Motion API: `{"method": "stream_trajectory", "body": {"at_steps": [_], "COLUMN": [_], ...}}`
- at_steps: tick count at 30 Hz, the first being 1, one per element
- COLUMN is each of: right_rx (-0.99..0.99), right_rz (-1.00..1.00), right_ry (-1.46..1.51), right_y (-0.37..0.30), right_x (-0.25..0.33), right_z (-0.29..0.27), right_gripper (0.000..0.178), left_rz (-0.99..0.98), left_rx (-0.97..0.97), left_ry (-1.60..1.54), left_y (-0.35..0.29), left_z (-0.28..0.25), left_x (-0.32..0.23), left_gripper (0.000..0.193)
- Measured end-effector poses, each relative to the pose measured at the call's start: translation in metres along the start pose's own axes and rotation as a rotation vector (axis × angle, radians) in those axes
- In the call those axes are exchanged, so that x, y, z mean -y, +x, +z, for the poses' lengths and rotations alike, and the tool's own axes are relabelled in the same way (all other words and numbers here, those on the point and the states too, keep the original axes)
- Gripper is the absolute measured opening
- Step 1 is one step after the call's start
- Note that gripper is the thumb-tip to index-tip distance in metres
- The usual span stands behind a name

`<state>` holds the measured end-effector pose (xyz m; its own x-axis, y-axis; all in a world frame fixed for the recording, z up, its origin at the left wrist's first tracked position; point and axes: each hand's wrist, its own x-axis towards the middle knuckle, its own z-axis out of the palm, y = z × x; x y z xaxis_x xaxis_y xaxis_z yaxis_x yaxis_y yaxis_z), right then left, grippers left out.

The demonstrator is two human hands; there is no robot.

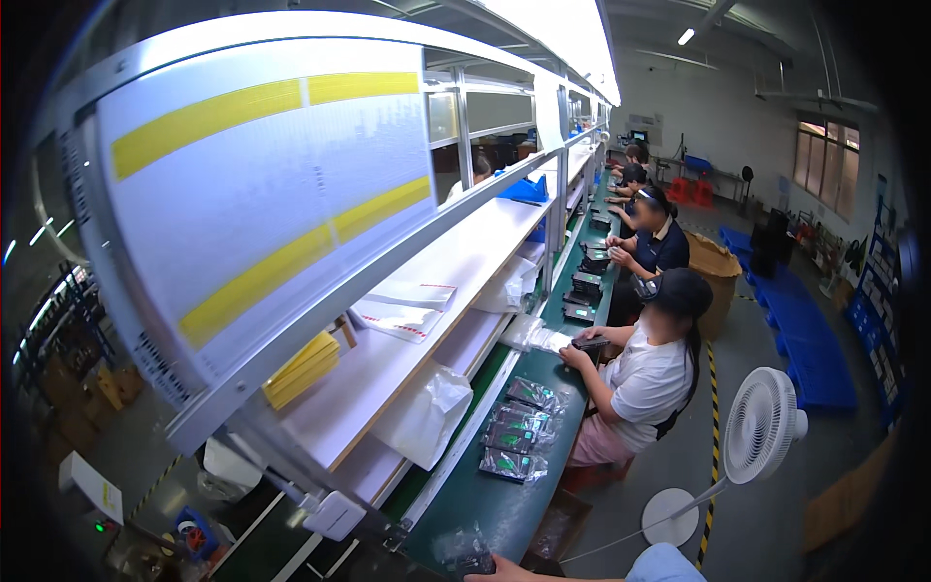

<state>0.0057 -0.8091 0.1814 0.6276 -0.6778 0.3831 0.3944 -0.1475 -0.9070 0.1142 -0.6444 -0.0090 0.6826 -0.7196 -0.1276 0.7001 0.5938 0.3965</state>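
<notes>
So a dark item in a clear bag could be seen right at the bottom of the view, at the near end of the green surface, with what looked like the right hand touching its edge. Most of that hand was cut off by the frame, so it can't be told if it was properly clamped on; the left one wasn't shown at all. Farther along, a few similar bagged packs were laid out in a row, near a seated co-worker. Handling-wise, the thing was judged fairly light and stiff inside, but the loose film looked slick and crinkly, so a pinch on plastic alone would probably slip. Best held by the solid edges, tbh, thumb on one side and fingers opposite, with the flat face not pressed in case it was fragile.
</notes>
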Motion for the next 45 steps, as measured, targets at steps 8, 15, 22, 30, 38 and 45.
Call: {"method": "stream_trajectory", "body": {"at_steps": [8, 15, 22, 30, 38, 45], "right_rx": [0.89, 0.827, 0.526, 0.598, 0.879, 1.133], "right_rz": [0.593, 0.346, 0.089, 0.34, 0.159, 0.082], "right_ry": [-0.214, -0.214, -0.154, 0.175, -0.025, -0.024], "right_y": [-0.243, -0.315, -0.344, -0.344, -0.329, -0.344], "right_x": [-0.075, -0.067, -0.033, -0.002, 0.014, -0.003], "right_z": [0.067, 0.138, 0.189, 0.228, 0.289, 0.361], "right_gripper": [0.035, 0.026, 0.017, 0.013, 0.036, 0.035], "left_rz": [0.069, 0.18, 0.205, 0.596, 0.692, 0.799], "left_rx": [-0.045, -0.099, -0.177, -0.326, -0.575, -0.694], "left_ry": [0.282, 0.34, 0.138, -0.003, 0.068, 0.019], "left_y": [-0.116, -0.197, -0.296, -0.468, -0.521, -0.547], "left_z": [0.03, 0.009, -0.074, -0.113, -0.134, -0.146], "left_x": [-0.065, -0.094, -0.095, -0.097, -0.11, -0.111], "left_gripper": [0.049, 0.037, 0.043, 0.059, 0.047, 0.042]}}
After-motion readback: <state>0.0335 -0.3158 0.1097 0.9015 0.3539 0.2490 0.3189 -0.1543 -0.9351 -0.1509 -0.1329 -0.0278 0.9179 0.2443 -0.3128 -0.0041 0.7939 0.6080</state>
